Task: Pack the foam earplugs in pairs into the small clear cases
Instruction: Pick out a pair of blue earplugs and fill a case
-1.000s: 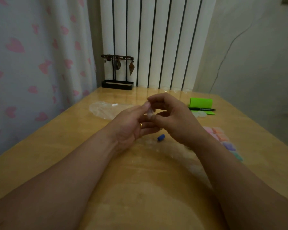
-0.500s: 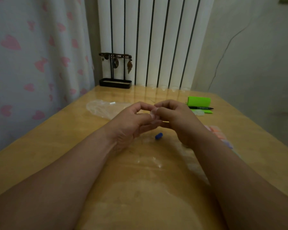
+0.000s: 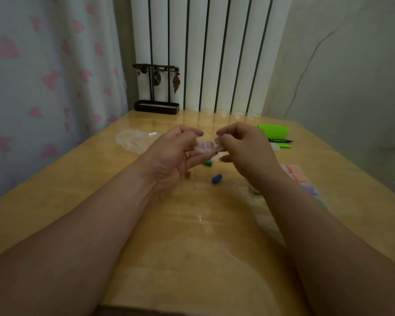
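A clear bag (image 3: 135, 140) lies on the desk (image 3: 78, 190) left of the hands, and a blue earplug (image 3: 217, 178) and a green earplug (image 3: 208, 163) lie just beneath them. The small clear case (image 3: 206, 147) is held above the desk between the left hand (image 3: 171, 158) and right hand (image 3: 244, 151), whose curled fingers (image 3: 189, 131) pinch its opposite ends.

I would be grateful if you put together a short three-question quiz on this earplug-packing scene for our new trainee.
1. Multiple choice: what do the left hand and the right hand hold between them?
A) a pen
B) a small clear case
C) a plastic bag
2. True or false: the blue earplug lies on the table, in neither hand.
3. Fill in the blank: the black pen lies next to a bright ____ box.

Key: 1 B; 2 true; 3 green.
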{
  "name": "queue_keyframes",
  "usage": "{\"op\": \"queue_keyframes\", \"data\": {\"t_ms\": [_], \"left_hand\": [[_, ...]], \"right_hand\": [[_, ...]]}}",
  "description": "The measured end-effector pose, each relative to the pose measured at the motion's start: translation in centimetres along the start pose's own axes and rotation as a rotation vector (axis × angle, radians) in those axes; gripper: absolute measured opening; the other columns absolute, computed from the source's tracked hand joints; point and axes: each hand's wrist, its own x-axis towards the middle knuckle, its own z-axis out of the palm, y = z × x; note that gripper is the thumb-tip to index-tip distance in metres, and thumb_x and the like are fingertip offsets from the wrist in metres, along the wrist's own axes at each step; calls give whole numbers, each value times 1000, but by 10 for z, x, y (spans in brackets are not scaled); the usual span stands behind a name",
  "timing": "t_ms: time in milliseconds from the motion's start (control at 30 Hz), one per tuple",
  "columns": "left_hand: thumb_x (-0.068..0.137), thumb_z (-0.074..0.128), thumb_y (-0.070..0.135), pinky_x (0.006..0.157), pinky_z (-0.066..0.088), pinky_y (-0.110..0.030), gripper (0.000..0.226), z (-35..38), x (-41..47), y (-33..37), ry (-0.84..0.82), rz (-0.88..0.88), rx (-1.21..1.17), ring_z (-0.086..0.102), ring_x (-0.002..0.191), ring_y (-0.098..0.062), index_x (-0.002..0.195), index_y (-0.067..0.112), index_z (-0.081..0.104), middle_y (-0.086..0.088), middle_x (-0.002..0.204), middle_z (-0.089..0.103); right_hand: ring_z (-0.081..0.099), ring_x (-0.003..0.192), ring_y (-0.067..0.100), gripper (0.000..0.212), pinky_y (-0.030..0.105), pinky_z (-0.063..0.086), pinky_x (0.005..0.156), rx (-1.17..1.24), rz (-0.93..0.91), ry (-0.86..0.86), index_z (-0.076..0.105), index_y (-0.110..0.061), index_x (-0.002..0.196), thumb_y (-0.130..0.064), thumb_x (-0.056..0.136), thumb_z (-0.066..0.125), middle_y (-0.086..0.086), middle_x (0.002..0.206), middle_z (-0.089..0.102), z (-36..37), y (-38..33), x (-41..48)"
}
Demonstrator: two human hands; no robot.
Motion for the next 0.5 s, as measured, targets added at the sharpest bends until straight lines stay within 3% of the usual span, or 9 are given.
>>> {"op": "queue_keyframes", "data": {"t_ms": [100, 267, 367, 500], "left_hand": [[106, 48, -7, 89, 67, -37, 29, -1, 0, 3, 9, 20, -36, 79, 108, -37, 131, 4, 58, -31, 134, 63], [102, 52, -13, 90, 67, -39, 45, 5, -7, -3, -189, -131, -5, 77, 114, -40, 143, 5, 49, -30, 128, 73], [102, 51, -13, 79, 67, -29, 42, 17, -14, -15, -283, -188, 50, 77, 94, -24, 142, 1, 54, -22, 116, 75], [107, 45, 3, 62, 48, -24, 31, 25, -17, -17, -299, -233, 32, 58, 71, -13, 134, 7, 59, -10, 97, 63]], "right_hand": [[70, 85, 12, 20, 38, 63, 79, -214, -119, 42, 74, -21, 116, -20, 97, 66, -9, 95, 72, 0, 1, 0], [68, 83, 1, 15, 16, 54, 68, -196, -157, 43, 79, -24, 106, -18, 98, 67, -11, 92, 74, -9, 0, 1], [71, 82, 6, 13, 21, 56, 64, -89, -123, -105, 80, -23, 99, -17, 98, 69, -6, 87, 76, -17, 2, 1], [72, 81, 8, 13, 15, 54, 68, 76, -95, -230, 81, -17, 101, -13, 99, 69, -1, 88, 78, -26, 3, 3]]}}
